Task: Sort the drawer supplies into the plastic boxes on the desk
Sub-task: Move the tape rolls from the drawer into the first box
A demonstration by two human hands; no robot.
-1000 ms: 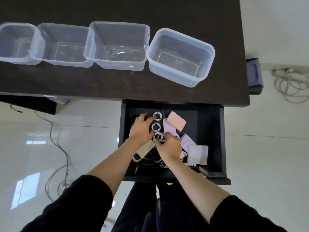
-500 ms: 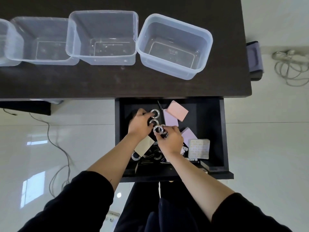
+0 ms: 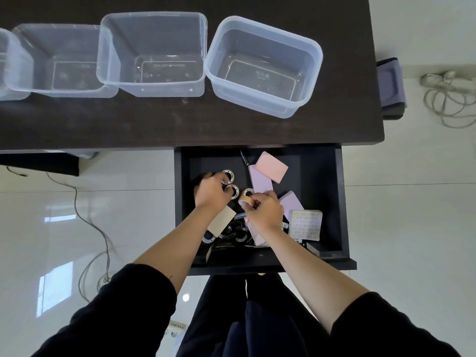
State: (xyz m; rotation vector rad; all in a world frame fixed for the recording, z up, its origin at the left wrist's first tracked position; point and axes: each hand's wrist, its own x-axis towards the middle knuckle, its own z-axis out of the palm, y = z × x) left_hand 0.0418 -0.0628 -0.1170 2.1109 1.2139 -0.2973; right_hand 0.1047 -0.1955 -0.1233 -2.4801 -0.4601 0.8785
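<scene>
meanwhile, both of a person's hands were down in the open drawer (image 3: 342,202) below the dark desk (image 3: 180,130), at what looked like the gathering step of the sort. the left hand (image 3: 210,193) lay curled over a cluster of small tape rolls (image 3: 228,176) on the drawer's left side, fingers closed around at least one of them; how many it actually held could not be told. the right hand (image 3: 265,210), just beside it, pinched a tan roll (image 3: 246,200) between thumb and fingertips, with a further roll touching the knuckles on the far side.

other supplies lay in the drawer: a pink pad (image 3: 272,167) resting on a lilac pad (image 3: 261,182) toward the far end, a pen (image 3: 244,158) beside them, a printed sheet (image 3: 306,224) to the right, and a beige card (image 3: 221,222) and more rolls half hidden under the forearms near the front.

on the desk, four clear plastic boxes (image 3: 154,55) stood in a row, the leftmost cut off by the frame, the rightmost box (image 3: 264,65) set at an angle. all appeared empty, so the sorting seemed barely begun.

the next move likely called for lifting both hands clear of the drawer's far lip and carrying the rolls up to a single box, with a firm enough hold that none dropped back among the clutter.
</scene>
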